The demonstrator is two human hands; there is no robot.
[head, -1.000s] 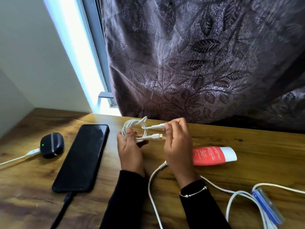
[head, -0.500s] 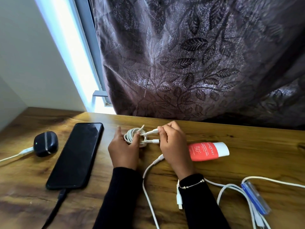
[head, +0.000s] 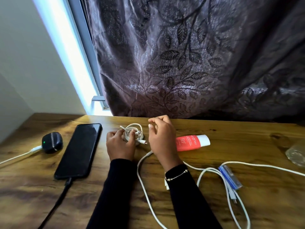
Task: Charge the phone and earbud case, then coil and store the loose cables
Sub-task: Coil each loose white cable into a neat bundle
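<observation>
- The left hand (head: 120, 145) rests on the wooden table (head: 231, 139), its fingers curled round a coiled white cable (head: 133, 133) that lies on the tabletop.
- The right hand (head: 162, 138), at three o'clock of the coil and just beside it, holds nothing; its fingers are loosely bent.
- The phone (head: 79, 150) lies flat at nine o'clock of the left hand, a black cable (head: 56, 202) plugged into its near end.
- The earbud case (head: 52, 142), further out at nine o'clock, shows a green light and has a white cable (head: 19, 155) plugged in.
- A loose white cable (head: 145, 187) trails across the table at six o'clock of the hands.
- A red tube (head: 192, 142) lies at three o'clock of the right hand.
</observation>
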